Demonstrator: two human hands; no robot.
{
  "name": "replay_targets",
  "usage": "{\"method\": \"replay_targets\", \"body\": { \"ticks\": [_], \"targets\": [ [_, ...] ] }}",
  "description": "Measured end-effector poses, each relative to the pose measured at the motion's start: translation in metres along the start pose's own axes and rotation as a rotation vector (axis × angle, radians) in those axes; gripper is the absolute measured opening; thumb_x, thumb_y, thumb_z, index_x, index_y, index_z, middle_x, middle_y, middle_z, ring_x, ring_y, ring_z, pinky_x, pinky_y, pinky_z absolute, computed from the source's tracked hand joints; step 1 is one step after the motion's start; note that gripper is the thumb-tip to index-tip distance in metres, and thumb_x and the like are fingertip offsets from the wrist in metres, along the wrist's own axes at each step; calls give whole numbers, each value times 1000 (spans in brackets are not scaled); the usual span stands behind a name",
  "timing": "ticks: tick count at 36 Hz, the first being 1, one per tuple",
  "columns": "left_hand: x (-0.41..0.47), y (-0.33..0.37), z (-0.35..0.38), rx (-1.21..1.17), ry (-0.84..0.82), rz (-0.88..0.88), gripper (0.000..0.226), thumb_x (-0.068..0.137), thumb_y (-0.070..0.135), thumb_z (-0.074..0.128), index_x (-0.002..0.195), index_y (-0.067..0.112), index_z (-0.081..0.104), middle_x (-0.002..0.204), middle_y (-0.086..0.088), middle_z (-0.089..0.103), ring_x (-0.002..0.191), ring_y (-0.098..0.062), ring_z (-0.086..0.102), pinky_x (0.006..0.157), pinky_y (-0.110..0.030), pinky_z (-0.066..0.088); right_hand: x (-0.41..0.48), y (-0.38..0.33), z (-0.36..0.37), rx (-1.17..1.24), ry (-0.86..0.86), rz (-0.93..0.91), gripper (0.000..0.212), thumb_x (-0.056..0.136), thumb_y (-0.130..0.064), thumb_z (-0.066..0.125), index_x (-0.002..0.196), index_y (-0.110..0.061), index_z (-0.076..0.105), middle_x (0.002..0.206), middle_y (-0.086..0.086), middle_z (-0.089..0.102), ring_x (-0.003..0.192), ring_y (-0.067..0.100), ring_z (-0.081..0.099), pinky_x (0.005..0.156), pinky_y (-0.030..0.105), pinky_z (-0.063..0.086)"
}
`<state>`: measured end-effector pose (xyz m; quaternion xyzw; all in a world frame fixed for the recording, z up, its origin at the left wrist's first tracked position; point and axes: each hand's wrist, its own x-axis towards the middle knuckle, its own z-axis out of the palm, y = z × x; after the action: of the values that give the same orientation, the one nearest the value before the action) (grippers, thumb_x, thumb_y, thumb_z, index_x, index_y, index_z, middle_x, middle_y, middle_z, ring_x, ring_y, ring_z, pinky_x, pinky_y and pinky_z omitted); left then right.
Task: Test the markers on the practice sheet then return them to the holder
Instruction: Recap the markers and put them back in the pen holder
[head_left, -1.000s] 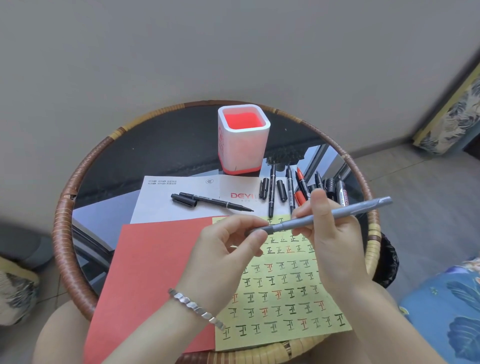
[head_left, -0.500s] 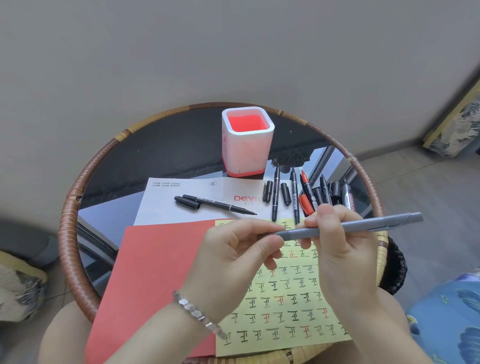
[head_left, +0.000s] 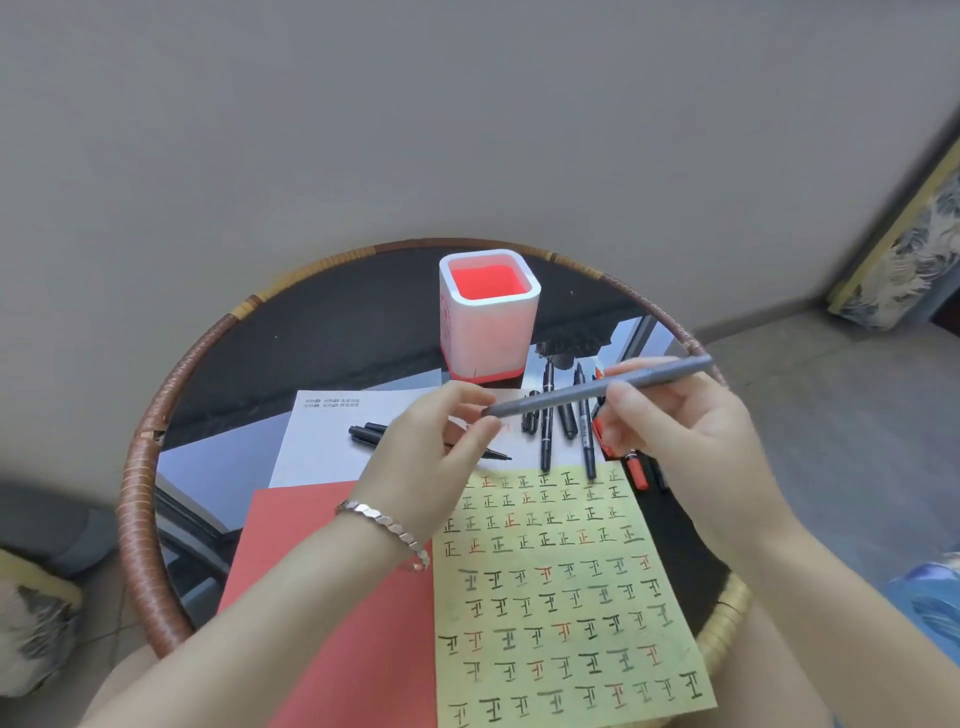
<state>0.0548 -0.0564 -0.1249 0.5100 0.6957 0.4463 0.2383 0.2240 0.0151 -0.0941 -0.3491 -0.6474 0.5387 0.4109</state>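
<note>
Both hands hold one grey marker (head_left: 597, 387) level above the table. My left hand (head_left: 434, 441) pinches its left end between thumb and fingers, and my right hand (head_left: 675, 421) grips the middle of its barrel. Below them lies the yellow practice sheet (head_left: 561, 597), covered with black and red test marks. The white holder (head_left: 488, 317) with a red inside stands upright at the back of the table, with nothing sticking out of it. Several black and red markers (head_left: 566, 415) lie in a row in front of the holder. One uncapped black marker (head_left: 371, 434) rests on the white paper.
A red sheet (head_left: 332, 597) and a white printed sheet (head_left: 322, 436) lie on the round glass table with a rattan rim (head_left: 140, 467). A grey wall rises behind it. Patterned cushions (head_left: 904, 249) sit at the right and lower left.
Both hands have risen with the grey marker and moved away from the yellow sheet, toward the holder. The marker now slopes up to the right above the row of loose markers.
</note>
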Motion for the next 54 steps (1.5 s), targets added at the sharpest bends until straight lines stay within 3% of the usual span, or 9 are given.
{"method": "replay_targets", "body": {
  "ticks": [7, 14, 19, 30, 35, 41, 44, 50, 54],
  "targets": [
    [10, 1, -15, 58, -44, -92, 11, 90, 24, 52, 95, 31, 59, 91, 20, 60, 85, 7, 55, 56, 0, 40, 79, -33, 15, -260, 132, -250, 13, 89, -13, 53, 82, -24, 56, 73, -2, 65, 64, 6, 65, 67, 26, 54],
    [8, -3, -9, 106, -114, -132, 13, 90, 24, 51, 93, 33, 60, 93, 15, 64, 85, 3, 58, 61, -14, 43, 120, -13, 39, -666, 9, -190, 14, 88, -21, 54, 93, -11, 61, 86, 5, 67, 74, 25, 63, 57, 33, 50],
    [15, 2, 1, 127, -155, -109, 12, 91, 26, 50, 95, 34, 59, 94, 16, 64, 83, 3, 59, 57, -13, 43, 106, -8, 14, -713, 41, -213, 32, 87, -20, 57, 118, -14, 56, 74, -9, 57, 74, 10, 53, 72, 24, 42],
    [33, 30, 47, 145, -217, 40, 10, 90, 22, 53, 92, 31, 57, 85, 19, 60, 81, 5, 56, 64, -9, 47, 40, 39, -81, -1087, -81, 302, 37, 86, -28, 53, 120, -17, 46, 94, 0, 59, 83, 18, 58, 67, 29, 47],
    [37, 39, 68, 175, -241, 83, 13, 89, 20, 54, 99, 27, 59, 88, 16, 61, 85, 4, 56, 74, -19, 51, 36, 57, -79, -1113, -99, 329, 45, 83, -28, 55, 123, -16, 38, 89, 1, 54, 82, 21, 55, 61, 31, 42],
    [56, 46, 97, 294, -217, 200, 32, 86, 22, 58, 118, 23, 54, 122, 10, 53, 117, -4, 44, 94, -16, 31, 34, 59, -92, -826, 168, 222, 28, 79, -20, 56, 107, -19, 50, 83, -3, 54, 71, 10, 51, 52, 22, 35],
    [74, 50, 121, 433, -267, 248, 41, 85, 25, 59, 125, 21, 50, 130, 7, 50, 126, -12, 36, 106, -30, 30, 28, 56, -100, -675, 237, 208, 23, 83, -19, 54, 106, -21, 52, 83, -7, 53, 71, 5, 51, 51, 20, 36],
    [103, 54, 160, 778, -367, 251, 45, 86, 33, 59, 127, 24, 46, 130, 1, 50, 125, -21, 35, 100, -38, 29, 13, 57, -116, -526, 305, 179, 15, 85, -13, 52, 96, -22, 57, 63, -4, 52, 53, 13, 45, 42, 12, 35],
    [107, 54, 163, 636, -307, 216, 39, 86, 29, 60, 123, 23, 51, 117, -3, 60, 110, -23, 52, 97, -37, 38, 8, 58, -124, -519, 321, 190, 15, 84, -15, 53, 93, -26, 58, 66, 3, 59, 55, 16, 47, 50, 24, 38]
  ]
}}
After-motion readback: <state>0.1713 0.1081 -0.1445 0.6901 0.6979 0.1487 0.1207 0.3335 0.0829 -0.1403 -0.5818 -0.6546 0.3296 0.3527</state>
